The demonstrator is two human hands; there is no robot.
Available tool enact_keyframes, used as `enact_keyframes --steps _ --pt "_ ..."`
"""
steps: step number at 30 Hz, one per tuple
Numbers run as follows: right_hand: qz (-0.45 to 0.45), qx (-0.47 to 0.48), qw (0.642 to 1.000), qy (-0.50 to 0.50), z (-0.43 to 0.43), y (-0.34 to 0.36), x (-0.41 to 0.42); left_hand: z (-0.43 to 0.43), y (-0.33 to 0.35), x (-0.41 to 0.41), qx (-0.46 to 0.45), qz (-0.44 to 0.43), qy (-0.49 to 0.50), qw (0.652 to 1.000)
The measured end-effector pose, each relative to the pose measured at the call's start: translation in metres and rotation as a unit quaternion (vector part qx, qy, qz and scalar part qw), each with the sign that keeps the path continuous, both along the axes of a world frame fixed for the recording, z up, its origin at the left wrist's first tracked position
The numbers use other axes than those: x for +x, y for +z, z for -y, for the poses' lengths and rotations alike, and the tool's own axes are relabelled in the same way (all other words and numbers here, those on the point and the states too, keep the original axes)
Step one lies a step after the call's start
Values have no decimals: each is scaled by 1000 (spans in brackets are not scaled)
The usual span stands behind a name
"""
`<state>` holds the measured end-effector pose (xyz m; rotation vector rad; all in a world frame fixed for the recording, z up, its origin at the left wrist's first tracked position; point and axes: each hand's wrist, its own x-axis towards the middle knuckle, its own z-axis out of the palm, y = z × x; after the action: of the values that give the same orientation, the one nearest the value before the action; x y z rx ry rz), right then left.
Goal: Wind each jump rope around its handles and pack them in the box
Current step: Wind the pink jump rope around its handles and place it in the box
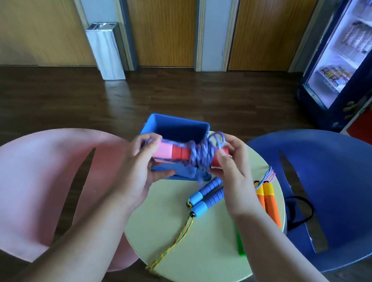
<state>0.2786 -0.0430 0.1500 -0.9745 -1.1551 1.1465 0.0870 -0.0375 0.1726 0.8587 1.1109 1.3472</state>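
I hold a jump rope with pink-and-red handles (pixel 173 152) level in front of the open blue box (pixel 177 129). Purple rope (pixel 202 152) is wound around the handles near their right end, with a loop sticking up. My left hand (pixel 142 158) grips the pink end. My right hand (pixel 230 163) holds the red end and the rope loops. On the round pale green table (pixel 197 254) lie a rope with blue handles (pixel 206 195) and a yellow-green cord (pixel 174 240), and a rope with orange handles (pixel 268 201).
A pink chair (pixel 22 186) stands left of the table and a blue chair (pixel 349 194) to the right. A green object (pixel 239 246) lies near the table's right edge. Black cord (pixel 299 213) rests on the blue chair. Doors and a lit drinks fridge (pixel 344 57) stand behind.
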Motion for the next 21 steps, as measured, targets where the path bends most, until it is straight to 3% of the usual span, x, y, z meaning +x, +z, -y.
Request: enact_keyframes --steps 2,5,10,15,18,21 --pt "-60 -66 996 -10 -1 1 -5 0 0 3 -3 18 20 1000" --pt "-54 -133 989 -26 -6 -1 -9 -2 -5 11 24 -8 59 998" --pt "157 -132 975 -85 -16 -5 0 -1 -14 10 26 -51 32 998" --pt "219 -67 965 -131 -16 1 6 6 -18 17 -38 -151 -8 988" --pt "196 -49 974 -101 -14 3 11 5 -24 21 -17 -206 42 977" --pt "105 -51 993 -13 -10 5 21 4 -26 24 -4 -209 75 975"
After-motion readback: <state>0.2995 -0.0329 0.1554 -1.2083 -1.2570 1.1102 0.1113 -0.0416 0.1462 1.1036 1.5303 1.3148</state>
